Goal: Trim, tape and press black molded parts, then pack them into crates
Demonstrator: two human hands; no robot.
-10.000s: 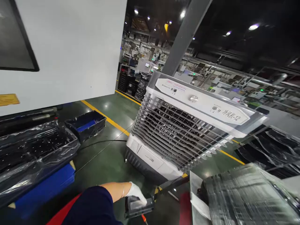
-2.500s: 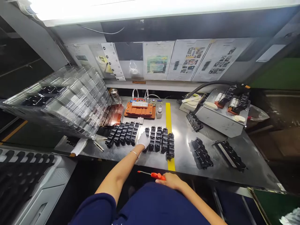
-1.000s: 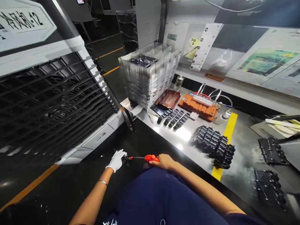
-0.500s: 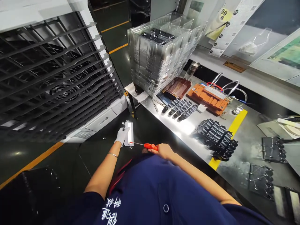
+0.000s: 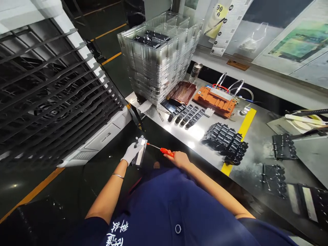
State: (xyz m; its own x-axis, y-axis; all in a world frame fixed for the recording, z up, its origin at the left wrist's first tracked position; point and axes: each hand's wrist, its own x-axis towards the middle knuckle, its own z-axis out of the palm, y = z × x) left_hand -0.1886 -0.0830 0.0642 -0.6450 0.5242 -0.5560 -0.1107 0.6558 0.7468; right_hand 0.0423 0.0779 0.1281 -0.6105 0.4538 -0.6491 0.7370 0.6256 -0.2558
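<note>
Half a second back we saw our left hand [image 5: 130, 153] holding the small black part with its pale strip [image 5: 139, 153] flatter toward the camera; now it is tilted more on edge, and the screwdriver [image 5: 161, 149] has swung so its shaft runs up-left, tip at the part's upper end; our view has also shifted slightly, so the stack of clear trays [image 5: 159, 51] sits more toward the centre.

Our left hand, gloved in white, has its fingers closed around the part, holding it out in front of the body and below the table [image 5: 205, 136] edge, probably to steady it against the tool; our right hand [image 5: 179, 158], bare, has its fingers wrapped on the orange handle, which suits pressing or turning the tip, though we cannot tell whether it sits in a screw.

Taking the orange fixture [image 5: 215, 99] on the table as landmark: rows of black parts [image 5: 186, 115] lie just in front of it, toward us; a second black cluster [image 5: 225, 141] lies further forward, against the yellow stripe [image 5: 239, 136]; the tray stack stands to its left; a large louvred cooler [image 5: 51, 92] fills the far left.

Sheets on the wall are too blurred to read; white characters on our blue shirt [image 5: 116, 232] show only in part.
</note>
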